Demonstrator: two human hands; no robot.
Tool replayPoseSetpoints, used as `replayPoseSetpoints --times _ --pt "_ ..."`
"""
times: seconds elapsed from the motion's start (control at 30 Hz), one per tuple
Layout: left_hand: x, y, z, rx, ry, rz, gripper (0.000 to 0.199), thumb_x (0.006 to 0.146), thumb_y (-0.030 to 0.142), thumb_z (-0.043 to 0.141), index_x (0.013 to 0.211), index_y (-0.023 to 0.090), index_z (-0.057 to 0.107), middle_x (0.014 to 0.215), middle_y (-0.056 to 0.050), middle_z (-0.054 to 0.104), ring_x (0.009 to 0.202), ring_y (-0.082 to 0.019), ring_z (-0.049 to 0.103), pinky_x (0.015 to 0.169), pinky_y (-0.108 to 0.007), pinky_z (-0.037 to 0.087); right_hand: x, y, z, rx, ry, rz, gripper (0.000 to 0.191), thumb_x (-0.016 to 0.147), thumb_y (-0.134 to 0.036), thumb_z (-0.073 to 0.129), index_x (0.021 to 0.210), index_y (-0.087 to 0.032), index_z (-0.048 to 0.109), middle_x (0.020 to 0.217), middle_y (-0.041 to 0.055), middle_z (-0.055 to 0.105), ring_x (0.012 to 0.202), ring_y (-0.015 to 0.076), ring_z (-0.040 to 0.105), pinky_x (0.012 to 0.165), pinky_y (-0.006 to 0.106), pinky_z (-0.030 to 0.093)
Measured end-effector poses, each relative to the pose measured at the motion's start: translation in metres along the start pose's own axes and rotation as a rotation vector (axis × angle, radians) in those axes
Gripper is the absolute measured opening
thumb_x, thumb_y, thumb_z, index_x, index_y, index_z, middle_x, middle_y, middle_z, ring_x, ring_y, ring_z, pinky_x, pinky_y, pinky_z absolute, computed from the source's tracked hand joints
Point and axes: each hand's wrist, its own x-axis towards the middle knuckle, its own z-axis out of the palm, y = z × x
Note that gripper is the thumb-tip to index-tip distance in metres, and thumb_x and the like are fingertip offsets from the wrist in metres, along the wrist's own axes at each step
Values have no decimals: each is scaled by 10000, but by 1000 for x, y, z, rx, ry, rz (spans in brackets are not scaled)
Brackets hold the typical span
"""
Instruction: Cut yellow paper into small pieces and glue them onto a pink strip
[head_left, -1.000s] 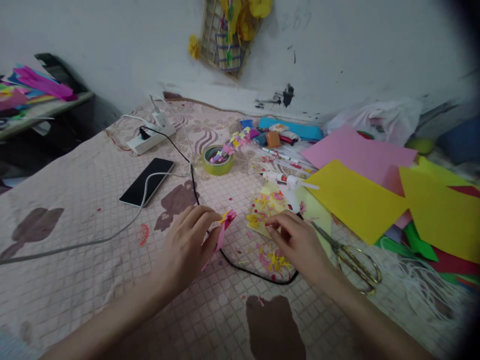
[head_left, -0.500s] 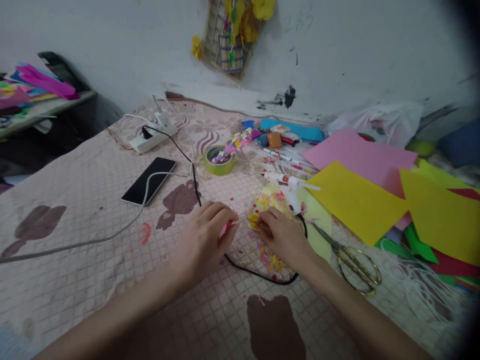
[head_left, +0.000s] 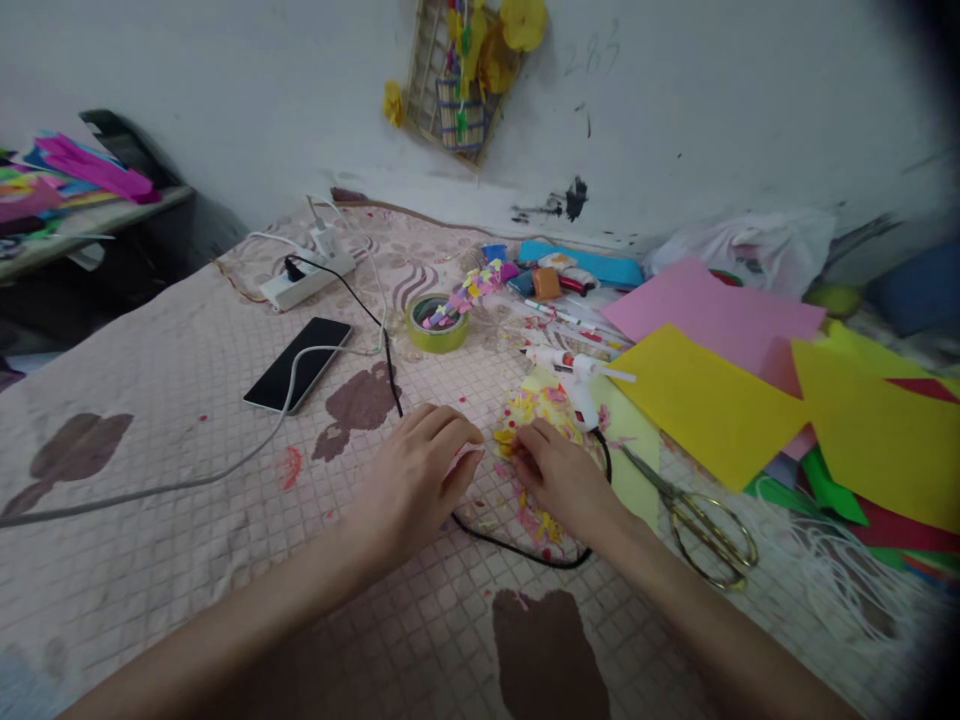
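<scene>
My left hand (head_left: 429, 468) is closed, thumb against curled fingers, around a small pink and whitish piece (head_left: 466, 452) that is mostly hidden. Just to its right, my right hand (head_left: 559, 470) has its fingers pinched together at the edge of a scattered heap of yellow and pink cut paper bits (head_left: 536, 405). A yellow bit (head_left: 504, 440) lies at those fingertips; whether it is gripped I cannot tell. Behind my right hand a white glue gun (head_left: 577, 375) lies on a pale yellow sheet (head_left: 637, 460). Its black cord (head_left: 517, 549) loops under my wrists.
Gold-handled scissors (head_left: 697, 520) lie to the right, beside white string (head_left: 840, 560) and coloured sheets (head_left: 712, 400). Farther back is a tape roll (head_left: 437, 335) holding a decorated stick (head_left: 476, 288). A phone (head_left: 298, 362), a grey cable (head_left: 225, 470) and a power strip (head_left: 307, 285) are at left.
Less pink shows inside my left hand, which has turned slightly. My right hand stays at the paper bits, its fingers shifted a little. The view has moved slightly.
</scene>
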Motion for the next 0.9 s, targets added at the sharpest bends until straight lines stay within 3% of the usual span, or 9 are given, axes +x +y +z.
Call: replayPoseSetpoints --times 0.23,0.4,0.57,0.73,0.9 --pt "2 2 1 -4 -22 -3 105 867 174 448 893 168 549 886 -38 596 855 -174 509 779 -334 409 1 1 -1 68 54 -5 106 847 -112 422 850 -175 507 863 61 551 779 187 543 673 289 405" --pt "11 7 3 -11 -78 -15 105 868 191 455 904 171 552 896 -39 588 877 -184 502 789 -344 410 -1 -3 -19 274 138 -28 118 789 -68 475 809 -181 503 785 14 532 714 151 516 647 263 389" --pt "16 13 7 -84 -136 85 128 836 134 496 950 167 544 994 -48 559 948 -179 488 845 -334 408 -7 -14 -36 418 100 -31 157 750 -28 482 762 -185 478 739 -15 504 642 116 485 582 234 361" --pt "12 15 9 4 -145 189 117 874 184 451 887 166 566 992 -59 558 935 -189 481 827 -359 403 -11 -19 -40 481 80 -33 153 741 -30 484 730 -183 483 722 -16 506 640 114 472 580 236 351" --pt "10 14 8 -184 -111 56 115 860 173 468 838 159 580 918 -58 584 886 -168 510 792 -325 413 -11 -16 -41 808 -17 68 57 826 -159 465 800 -186 509 691 -21 505 588 104 459 528 229 354"
